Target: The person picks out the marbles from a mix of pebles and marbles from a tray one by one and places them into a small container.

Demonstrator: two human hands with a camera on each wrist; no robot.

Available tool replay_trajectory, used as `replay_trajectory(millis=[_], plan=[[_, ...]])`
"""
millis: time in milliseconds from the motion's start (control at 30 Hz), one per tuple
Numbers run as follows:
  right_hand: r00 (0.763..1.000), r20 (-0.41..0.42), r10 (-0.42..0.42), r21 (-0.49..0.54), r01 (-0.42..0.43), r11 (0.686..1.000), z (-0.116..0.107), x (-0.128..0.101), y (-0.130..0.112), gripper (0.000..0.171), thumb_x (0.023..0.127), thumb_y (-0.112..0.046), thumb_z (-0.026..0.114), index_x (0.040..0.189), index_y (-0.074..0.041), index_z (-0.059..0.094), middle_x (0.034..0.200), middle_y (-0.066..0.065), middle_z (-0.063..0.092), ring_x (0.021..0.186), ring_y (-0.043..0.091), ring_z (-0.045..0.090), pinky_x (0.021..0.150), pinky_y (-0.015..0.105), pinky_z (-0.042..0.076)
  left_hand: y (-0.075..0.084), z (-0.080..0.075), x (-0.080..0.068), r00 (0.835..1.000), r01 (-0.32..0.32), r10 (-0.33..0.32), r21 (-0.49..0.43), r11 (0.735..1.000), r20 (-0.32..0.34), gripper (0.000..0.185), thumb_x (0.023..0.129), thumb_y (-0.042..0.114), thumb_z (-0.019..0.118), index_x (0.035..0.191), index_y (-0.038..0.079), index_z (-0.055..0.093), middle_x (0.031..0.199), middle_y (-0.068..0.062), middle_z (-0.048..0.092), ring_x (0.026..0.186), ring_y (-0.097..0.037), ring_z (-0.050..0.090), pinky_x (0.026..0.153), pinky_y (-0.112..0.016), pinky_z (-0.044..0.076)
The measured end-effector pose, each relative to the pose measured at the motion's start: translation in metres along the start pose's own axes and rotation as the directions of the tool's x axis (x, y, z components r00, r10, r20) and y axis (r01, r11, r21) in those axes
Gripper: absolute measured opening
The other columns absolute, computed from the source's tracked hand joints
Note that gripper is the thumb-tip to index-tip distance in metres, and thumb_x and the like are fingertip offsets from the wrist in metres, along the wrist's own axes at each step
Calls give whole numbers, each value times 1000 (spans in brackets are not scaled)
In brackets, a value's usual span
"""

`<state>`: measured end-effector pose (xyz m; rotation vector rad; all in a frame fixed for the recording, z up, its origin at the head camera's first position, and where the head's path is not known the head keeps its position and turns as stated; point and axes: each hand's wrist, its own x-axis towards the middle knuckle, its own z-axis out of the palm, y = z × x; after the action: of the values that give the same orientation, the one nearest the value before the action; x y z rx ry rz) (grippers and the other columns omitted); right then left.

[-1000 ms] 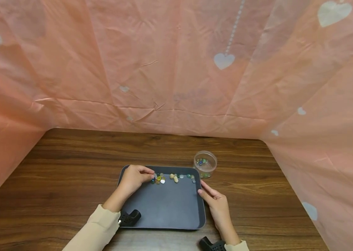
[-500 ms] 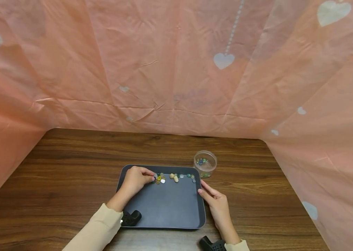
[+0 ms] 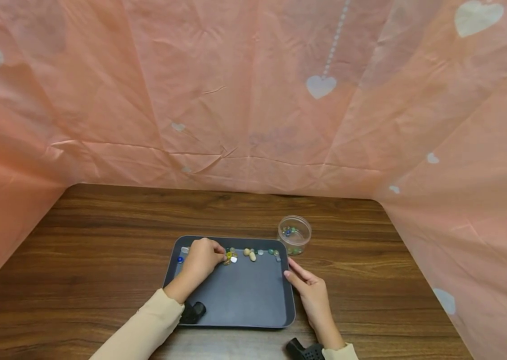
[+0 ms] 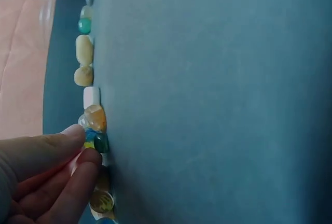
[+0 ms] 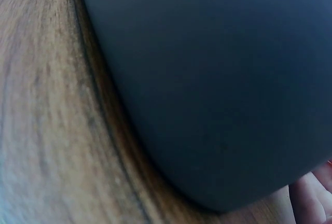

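Observation:
A dark grey tray (image 3: 235, 300) lies on the wooden table. A row of small glass beads and pebbles (image 3: 251, 254) lines its far edge. My left hand (image 3: 223, 258) reaches over the tray's far left part. In the left wrist view its thumb and forefinger (image 4: 78, 154) pinch a small blue-yellow bead (image 4: 90, 139) in a cluster beside a dark green bead (image 4: 101, 142) and an orange one (image 4: 96, 117). My right hand (image 3: 296, 276) rests with straight fingers against the tray's right rim and holds nothing. The right wrist view shows the tray's rim (image 5: 207, 89).
A small clear jar (image 3: 295, 235) with a few beads inside stands just beyond the tray's far right corner. A blue bead (image 3: 180, 259) and a clear one (image 3: 184, 249) lie at the tray's far left. Pink sheeting (image 3: 253, 100) walls the table on three sides.
My left hand has shifted slightly right along the bead row, uncovering a blue and a clear bead at the tray's far left. The right hand has stayed put.

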<state>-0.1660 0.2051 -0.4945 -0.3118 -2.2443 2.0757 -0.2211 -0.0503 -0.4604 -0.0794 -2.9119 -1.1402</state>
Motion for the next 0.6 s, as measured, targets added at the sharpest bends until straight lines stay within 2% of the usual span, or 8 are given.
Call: replay_trajectory(millis=[133,233,300,367,400,433,533,600], plan=[[1000,-1,-4,7,4,1000,-1,0,-1,41,89,-14,74,128,-3,66,132,10,64,108,-6,63,84,16,53,2,1,1,1000,-14,14,18,1000,1,6,83,9,78,78,8,79,77,-4,76,62,-9,62,53,-23,47],[1000,-8,-8,3,8,1000,-1,1,-1,41,89,-14,74,128,-3,66,132,10,64,108,-7,62,84,15,52,1,-1,2,1000,-21,22,-10,1000,16,5,83,10,78,78,8,80,78,-4,76,64,-9,62,53,-23,48],[1000,-4,-3,2,3,1000,-1,1,0,41,89,-14,74,128,-3,66,132,10,64,108,-8,62,85,15,52,-1,-5,4,1000,1,0,-66,998,26,4,82,12,80,80,9,81,81,-4,77,67,-9,63,56,-24,48],[1000,1,1,1,-1,1000,-1,1,0,42,89,-15,74,128,-4,66,132,10,64,108,-8,62,84,15,52,-4,-9,5,997,53,-43,-179,982,59,6,82,14,80,83,9,81,83,-5,77,71,-10,64,60,-26,51],[1000,4,2,4,-2,1000,-1,1,0,42,89,-15,74,128,-4,66,132,10,64,108,-7,62,84,15,53,-6,-11,6,994,86,-65,-260,962,87,8,82,14,79,86,7,81,86,-6,77,74,-10,67,64,-27,53],[1000,5,3,6,-3,1000,-1,0,0,42,89,-15,74,128,-4,66,132,10,64,108,-7,62,84,16,53,-6,-13,7,990,120,-85,-347,930,116,10,83,13,79,89,5,81,88,-8,78,76,-12,69,68,-28,56],[1000,4,3,8,-3,1000,-1,0,0,41,89,-15,74,128,-4,67,131,10,64,108,-6,63,84,16,53,-6,-16,10,973,207,-110,-559,803,202,17,86,9,76,98,-2,78,94,-13,77,85,-18,74,79,-34,60],[1000,3,2,8,-2,1000,-1,0,0,41,89,-15,74,128,-4,67,131,10,64,109,-7,62,84,16,53,-2,-16,12,967,232,-104,-635,737,232,19,87,7,74,102,-5,76,97,-16,77,90,-22,75,83,-35,60]])
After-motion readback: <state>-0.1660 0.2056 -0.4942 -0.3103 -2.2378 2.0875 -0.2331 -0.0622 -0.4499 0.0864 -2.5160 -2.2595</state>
